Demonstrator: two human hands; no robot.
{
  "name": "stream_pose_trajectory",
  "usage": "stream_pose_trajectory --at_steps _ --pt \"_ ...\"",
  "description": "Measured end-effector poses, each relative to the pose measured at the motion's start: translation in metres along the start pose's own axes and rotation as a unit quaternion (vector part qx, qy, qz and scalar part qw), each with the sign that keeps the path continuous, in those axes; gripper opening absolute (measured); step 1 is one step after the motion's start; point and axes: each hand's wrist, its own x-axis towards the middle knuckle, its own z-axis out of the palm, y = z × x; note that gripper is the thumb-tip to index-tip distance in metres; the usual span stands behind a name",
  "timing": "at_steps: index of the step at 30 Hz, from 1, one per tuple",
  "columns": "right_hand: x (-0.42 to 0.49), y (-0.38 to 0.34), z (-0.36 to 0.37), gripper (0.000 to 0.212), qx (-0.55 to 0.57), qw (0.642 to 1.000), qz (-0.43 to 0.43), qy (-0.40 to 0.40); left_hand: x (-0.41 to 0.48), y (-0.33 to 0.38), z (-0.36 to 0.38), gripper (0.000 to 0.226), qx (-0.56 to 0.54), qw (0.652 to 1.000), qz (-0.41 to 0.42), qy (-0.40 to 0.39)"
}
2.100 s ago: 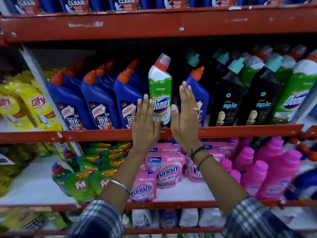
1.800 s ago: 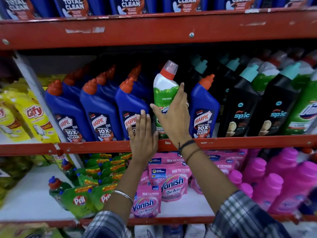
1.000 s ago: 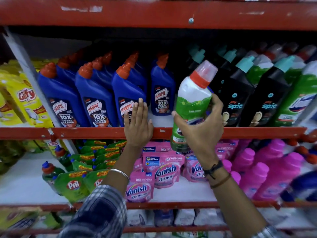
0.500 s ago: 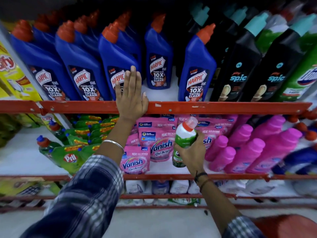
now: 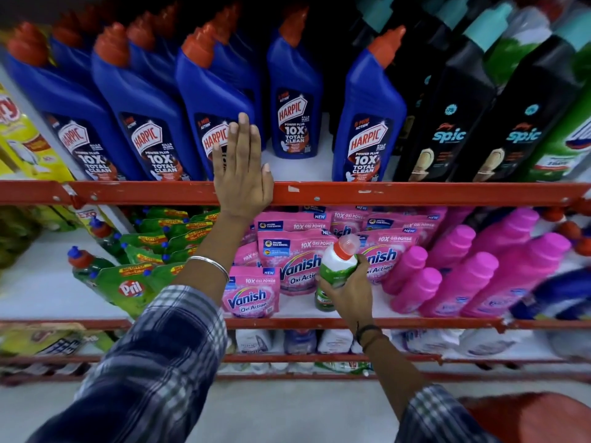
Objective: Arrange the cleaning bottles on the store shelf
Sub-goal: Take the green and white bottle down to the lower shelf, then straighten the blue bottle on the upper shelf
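My right hand (image 5: 347, 290) grips a green and white Domex bottle (image 5: 335, 265) with a red collar and clear cap, held low in front of the pink Vanish pouches (image 5: 295, 260). My left hand (image 5: 241, 167) lies flat, fingers spread, against a blue Harpic bottle (image 5: 211, 100) and the red shelf rail (image 5: 415, 193). Several blue Harpic bottles stand in a row on that shelf. One Harpic bottle (image 5: 294, 97) stands set back in a gap, and another Harpic bottle (image 5: 367, 119) stands at the front right of the gap. Black Spic bottles (image 5: 447, 116) stand to the right.
Green Domex bottles (image 5: 572, 135) fill the far right of the upper shelf. Below are green Pril pouches (image 5: 128, 282) on the left and pink bottles (image 5: 479, 273) on the right. Yellow packs (image 5: 22, 139) hang at the left. A red object (image 5: 527, 417) sits at the bottom right.
My right hand pulled the Domex bottle out of the Harpic row and lowered it in front of the Vanish pouches. The view tilted downward. My left hand stayed on the shelf rail.
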Motion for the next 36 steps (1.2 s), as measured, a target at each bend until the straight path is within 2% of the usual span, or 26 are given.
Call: stream_pose_trajectory --at_steps 5,7,9,12,15,17,20,22,26,29,36 --pt "-0.004 0.0 -0.004 0.092 -0.018 1.0 -0.005 -0.014 0.001 -0.001 -0.003 0.067 0.005 1.0 0.011 -0.005" --pt "-0.003 -0.004 -0.011 0.096 -0.026 0.999 -0.019 0.003 0.001 0.0 -0.004 0.066 0.001 1.0 0.013 -0.003" --pt "0.001 -0.015 -0.02 0.097 -0.03 0.997 -0.05 0.055 0.0 -0.001 -0.005 0.066 -0.008 1.0 0.011 -0.002" --pt "0.017 -0.052 -0.043 0.083 0.033 0.981 -0.12 0.147 0.0 -0.001 -0.005 0.065 -0.016 1.0 0.01 0.002" --pt "0.046 -0.097 -0.076 0.074 0.119 0.939 -0.185 0.263 0.001 0.0 -0.005 0.064 -0.02 1.0 0.008 0.005" --pt "0.062 -0.123 -0.096 0.071 0.151 0.917 -0.213 0.301 0.001 0.0 -0.005 0.064 -0.021 1.0 0.005 0.006" --pt "0.077 -0.15 -0.109 0.07 0.137 0.908 -0.25 0.308 0.002 0.0 -0.005 0.064 -0.026 1.0 0.003 0.003" --pt "0.082 -0.164 -0.103 0.079 0.103 0.916 -0.26 0.287 0.002 0.0 -0.006 0.064 -0.028 1.0 -0.001 -0.001" --pt "0.089 -0.179 -0.081 0.102 0.006 0.95 -0.22 0.221 0.001 0.0 -0.006 0.065 -0.024 1.0 0.001 -0.002" --pt "0.092 -0.182 -0.072 0.112 -0.013 0.957 -0.178 0.227 0.001 -0.001 -0.006 0.066 -0.024 1.0 0.0 -0.004" --pt "0.098 -0.19 -0.071 0.109 -0.01 0.955 -0.147 0.257 0.0 -0.001 -0.006 0.067 -0.034 0.999 -0.01 0.003"
